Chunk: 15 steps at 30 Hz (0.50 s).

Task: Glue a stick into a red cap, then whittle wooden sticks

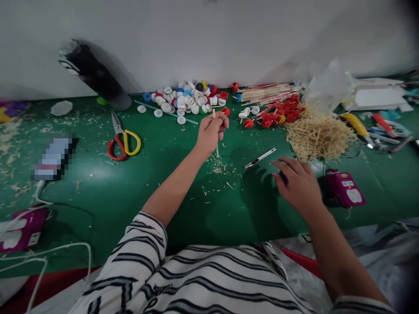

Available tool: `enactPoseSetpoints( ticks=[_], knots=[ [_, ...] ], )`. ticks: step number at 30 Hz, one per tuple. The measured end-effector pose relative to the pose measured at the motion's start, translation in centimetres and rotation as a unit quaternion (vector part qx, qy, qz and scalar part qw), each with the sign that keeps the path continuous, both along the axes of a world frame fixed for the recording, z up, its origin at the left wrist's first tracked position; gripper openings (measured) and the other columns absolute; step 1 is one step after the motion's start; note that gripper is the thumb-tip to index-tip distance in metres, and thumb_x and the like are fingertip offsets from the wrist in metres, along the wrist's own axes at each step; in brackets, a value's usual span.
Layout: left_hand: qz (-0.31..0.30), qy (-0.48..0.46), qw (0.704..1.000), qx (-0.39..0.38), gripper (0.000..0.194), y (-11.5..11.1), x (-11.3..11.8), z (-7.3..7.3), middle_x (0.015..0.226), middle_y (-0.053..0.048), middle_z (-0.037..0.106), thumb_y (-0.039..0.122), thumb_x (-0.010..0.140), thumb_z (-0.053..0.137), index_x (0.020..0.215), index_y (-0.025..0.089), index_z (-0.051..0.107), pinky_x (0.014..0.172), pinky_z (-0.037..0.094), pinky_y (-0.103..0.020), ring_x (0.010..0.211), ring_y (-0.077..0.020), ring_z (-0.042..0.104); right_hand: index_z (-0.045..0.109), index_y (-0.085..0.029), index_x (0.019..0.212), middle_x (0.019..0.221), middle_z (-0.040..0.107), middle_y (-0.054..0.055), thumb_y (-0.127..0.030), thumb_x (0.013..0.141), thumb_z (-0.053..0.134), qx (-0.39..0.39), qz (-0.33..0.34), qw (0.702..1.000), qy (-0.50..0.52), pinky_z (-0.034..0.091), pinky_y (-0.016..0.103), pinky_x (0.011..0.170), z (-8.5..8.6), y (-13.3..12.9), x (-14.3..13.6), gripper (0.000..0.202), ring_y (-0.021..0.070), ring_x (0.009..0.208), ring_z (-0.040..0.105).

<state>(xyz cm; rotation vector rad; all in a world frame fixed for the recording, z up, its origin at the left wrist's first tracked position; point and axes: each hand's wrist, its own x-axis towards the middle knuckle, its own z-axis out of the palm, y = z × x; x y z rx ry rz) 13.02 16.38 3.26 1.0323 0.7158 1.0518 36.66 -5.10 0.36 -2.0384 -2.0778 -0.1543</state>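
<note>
My left hand (pixel 211 133) is closed round a thin wooden stick (pixel 217 150), its upper end showing above the fingers and its lower end pointing down at the table. Pale wood shavings (pixel 217 169) lie scattered beneath it. To the right, my right hand (pixel 298 183) hovers over the table with its fingers apart. A dark-blue patch shows by its fingers, too small to make out. Just left of those fingertips, and apart from them, a slim utility knife (pixel 260 158) rests on the green table (pixel 196 222).
Bottle caps (pixel 188 102) are heaped at the back, beside wooden sticks (pixel 262 93) and red caps (pixel 284 111). A shavings pile (pixel 319 135) lies right of these. Scissors (pixel 122 141), a black bottle (pixel 101 78) and a phone (pixel 54 155) are leftward; a purple power box (pixel 345 188) stands rightward.
</note>
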Motion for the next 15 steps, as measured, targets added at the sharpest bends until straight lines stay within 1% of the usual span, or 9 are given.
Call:
enactPoseSetpoints(
  ticks=[3,4,5,7,9,11,13,15],
  knots=[
    [-0.005,-0.017,1.000,0.015,0.026,-0.2,-0.3,0.0,0.053,0.008,0.024,0.012,0.085,0.047,0.061,0.018,0.055,0.044,0.016,-0.018,0.045,-0.0038,0.017,0.069,-0.021,0.145,0.158,0.063,0.013,-0.029,0.107,0.045,-0.045,0.039,0.994,-0.087,0.049,0.055,0.105,-0.4,3.8,-0.5,0.046,0.0379,0.135,0.056],
    [-0.005,-0.022,1.000,0.018,0.026,-0.3,-0.3,0.0,0.053,0.008,0.024,0.013,0.085,0.047,0.061,0.018,0.056,0.044,0.016,-0.018,0.045,-0.0038,0.017,0.070,-0.022,0.143,0.158,0.063,0.012,-0.028,0.107,0.044,-0.057,0.049,0.992,-0.105,0.048,0.054,0.103,-0.5,4.8,-0.4,0.045,0.0379,0.134,0.056],
    [-0.006,-0.025,0.999,0.019,0.026,-0.3,-0.4,0.0,0.053,0.008,0.024,0.014,0.085,0.048,0.060,0.018,0.055,0.044,0.016,-0.018,0.045,-0.0038,0.017,0.072,-0.023,0.139,0.153,0.067,0.011,-0.027,0.107,0.045,-0.068,0.061,0.989,-0.114,0.048,0.053,0.101,-0.7,5.7,-0.2,0.043,0.0369,0.132,0.057],
    [-0.008,-0.028,0.999,0.015,0.027,-0.1,-0.4,-0.1,0.053,0.008,0.024,0.015,0.086,0.048,0.060,0.018,0.055,0.043,0.017,-0.018,0.044,-0.0041,0.018,0.077,-0.022,0.126,0.140,0.075,0.011,-0.027,0.106,0.047,-0.080,0.079,0.987,-0.116,0.047,0.049,0.099,-0.8,7.0,0.2,0.036,0.0347,0.127,0.059],
    [-0.009,-0.025,1.000,0.005,0.028,0.1,-0.4,-0.1,0.054,0.008,0.023,0.015,0.088,0.048,0.060,0.019,0.054,0.043,0.017,-0.019,0.044,-0.0042,0.017,0.078,-0.021,0.112,0.125,0.078,0.012,-0.028,0.106,0.049,-0.084,0.096,0.985,-0.112,0.045,0.047,0.097,-0.7,7.9,0.4,0.031,0.0332,0.120,0.062],
    [-0.007,-0.020,1.000,-0.007,0.030,0.2,-0.4,-0.1,0.054,0.009,0.022,0.015,0.090,0.048,0.061,0.019,0.053,0.043,0.017,-0.019,0.044,-0.0041,0.016,0.077,-0.020,0.106,0.113,0.079,0.013,-0.028,0.105,0.049,-0.085,0.103,0.985,-0.104,0.043,0.046,0.096,-0.6,8.3,0.2,0.029,0.0319,0.114,0.063],
    [-0.005,-0.015,1.000,-0.013,0.031,0.3,-0.3,0.0,0.055,0.009,0.021,0.014,0.092,0.047,0.061,0.019,0.052,0.043,0.017,-0.019,0.043,-0.0039,0.015,0.076,-0.021,0.108,0.109,0.079,0.012,-0.027,0.105,0.049,-0.089,0.102,0.987,-0.086,0.042,0.046,0.097,-0.4,8.5,-0.4,0.029,0.0311,0.113,0.064],
    [-0.006,-0.012,1.000,-0.013,0.033,0.2,-0.3,-0.1,0.055,0.009,0.021,0.012,0.093,0.046,0.061,0.019,0.051,0.043,0.017,-0.019,0.043,-0.0038,0.015,0.075,-0.020,0.121,0.118,0.079,0.012,-0.029,0.104,0.051,-0.089,0.089,0.990,-0.070,0.043,0.045,0.098,-0.4,8.5,-1.1,0.031,0.0320,0.118,0.063]
  ],
)
